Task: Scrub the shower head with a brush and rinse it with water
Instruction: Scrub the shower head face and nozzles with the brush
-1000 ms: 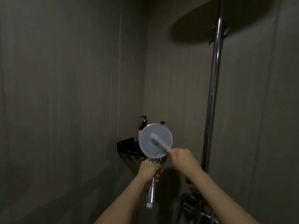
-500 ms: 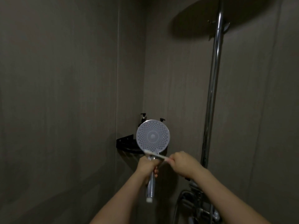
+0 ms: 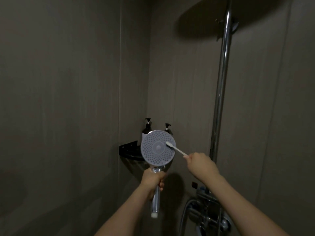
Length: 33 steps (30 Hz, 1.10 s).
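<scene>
Shower head (image 3: 158, 147) held upright at lower centre of frame, face toward camera.
Left hand (image 3: 153, 180) is clamped around its chrome handle; brush (image 3: 175, 148) bristles touch the face's right side; right hand (image 3: 201, 165), lower right of centre, is closed on the brush handle.

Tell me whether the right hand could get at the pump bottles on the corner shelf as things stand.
Probably not directly: the shower head, held up by the left hand, covers the pump bottles, and the right hand is gripping the brush.
</scene>
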Tool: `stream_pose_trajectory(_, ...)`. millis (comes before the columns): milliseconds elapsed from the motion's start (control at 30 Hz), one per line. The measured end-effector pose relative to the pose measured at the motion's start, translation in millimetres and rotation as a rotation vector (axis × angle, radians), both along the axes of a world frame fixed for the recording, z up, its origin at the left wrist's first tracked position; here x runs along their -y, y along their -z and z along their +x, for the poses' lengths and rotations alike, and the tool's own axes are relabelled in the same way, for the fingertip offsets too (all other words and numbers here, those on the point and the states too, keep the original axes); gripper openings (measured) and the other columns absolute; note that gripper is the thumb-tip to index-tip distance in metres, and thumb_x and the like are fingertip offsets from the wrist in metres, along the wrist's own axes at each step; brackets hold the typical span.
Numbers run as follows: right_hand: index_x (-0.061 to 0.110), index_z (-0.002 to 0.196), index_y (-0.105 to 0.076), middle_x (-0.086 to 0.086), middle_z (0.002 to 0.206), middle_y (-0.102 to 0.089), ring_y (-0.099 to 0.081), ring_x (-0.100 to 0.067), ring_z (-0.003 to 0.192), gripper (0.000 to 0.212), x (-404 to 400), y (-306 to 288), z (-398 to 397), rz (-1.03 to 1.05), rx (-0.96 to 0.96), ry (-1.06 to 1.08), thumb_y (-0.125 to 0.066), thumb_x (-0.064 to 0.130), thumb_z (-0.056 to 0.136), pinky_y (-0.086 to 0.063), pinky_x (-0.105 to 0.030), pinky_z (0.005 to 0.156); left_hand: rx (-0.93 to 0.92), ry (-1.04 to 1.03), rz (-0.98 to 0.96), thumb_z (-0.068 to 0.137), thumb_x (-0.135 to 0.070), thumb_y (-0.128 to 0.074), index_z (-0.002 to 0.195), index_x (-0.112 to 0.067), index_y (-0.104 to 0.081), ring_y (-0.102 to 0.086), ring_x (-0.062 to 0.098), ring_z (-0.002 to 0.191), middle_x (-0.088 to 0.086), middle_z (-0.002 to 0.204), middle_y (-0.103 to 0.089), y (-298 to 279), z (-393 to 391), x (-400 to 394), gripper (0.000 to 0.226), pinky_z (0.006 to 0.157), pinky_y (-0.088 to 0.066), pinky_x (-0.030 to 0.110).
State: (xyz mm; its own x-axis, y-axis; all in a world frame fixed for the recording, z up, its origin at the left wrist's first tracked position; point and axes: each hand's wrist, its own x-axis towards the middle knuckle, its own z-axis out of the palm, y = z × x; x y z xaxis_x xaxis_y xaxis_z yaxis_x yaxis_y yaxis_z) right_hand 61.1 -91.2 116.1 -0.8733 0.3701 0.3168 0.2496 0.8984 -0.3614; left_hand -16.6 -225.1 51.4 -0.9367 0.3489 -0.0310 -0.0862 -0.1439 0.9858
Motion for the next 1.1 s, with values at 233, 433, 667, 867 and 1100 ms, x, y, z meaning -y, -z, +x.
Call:
stream_pose_trajectory(233,0.009,0.089,-0.064,-0.006,0.077,-0.06,-0.057,-0.025,0.072,0.042,-2,7,0,-0.026,-0.041,0.038,-0.034,0.038,0.099,-0.04,-0.028,0.059,-0.013,-0.01,0.038,0.082,0.006,-0.056,0.061,-0.011,-0.043,-0.035,0.008,0.027,-0.001,0.037,-0.04,-10,0,-6,0.03,0.035,-0.031,0.013)
stream_pose_trajectory(433,0.019,0.07,-0.055,0.001,0.063,-0.051,-0.049,-0.015,0.059,0.037,-5,7,-2,-0.148,0.051,-0.02,-0.038,0.037,0.098,-0.038,-0.025,0.052,-0.011,0.004,0.036,0.082,0.004,-0.058,0.064,-0.01,-0.047,-0.036,0.008,0.027,-0.001,0.035,-0.041,-11,3,-6,0.025,0.034,-0.031,0.013)
stream_pose_trajectory(667,0.013,0.084,-0.062,0.002,0.065,-0.052,-0.052,-0.015,0.059,0.038,-7,-4,-1,-0.035,0.01,0.005,-0.037,0.037,0.098,-0.039,-0.026,0.052,-0.026,0.011,0.011,0.082,0.005,-0.056,0.064,-0.008,-0.047,-0.036,0.008,0.027,0.0,0.036,-0.041,-9,3,-5,0.024,0.034,-0.031,0.013)
stream_pose_trajectory(867,0.013,0.088,-0.064,-0.003,0.075,-0.059,-0.052,-0.014,0.06,0.037,-2,5,-6,-0.11,0.012,-0.046,-0.038,0.036,0.098,-0.042,-0.026,0.055,-0.053,0.026,0.016,0.082,0.003,-0.059,0.067,-0.008,-0.051,-0.038,0.008,0.028,0.001,0.038,-0.043,-17,0,-7,0.02,0.034,-0.033,0.014)
stream_pose_trajectory(1100,0.011,0.097,-0.066,-0.007,0.078,-0.063,-0.054,-0.014,0.061,0.035,-4,-4,-1,-0.127,-0.201,-0.066,-0.038,0.033,0.099,-0.043,-0.028,0.056,-0.039,0.002,0.015,0.082,0.005,-0.055,0.065,-0.01,-0.045,-0.036,0.008,0.028,-0.001,0.037,-0.04,-15,-6,-7,0.026,0.034,-0.032,0.013)
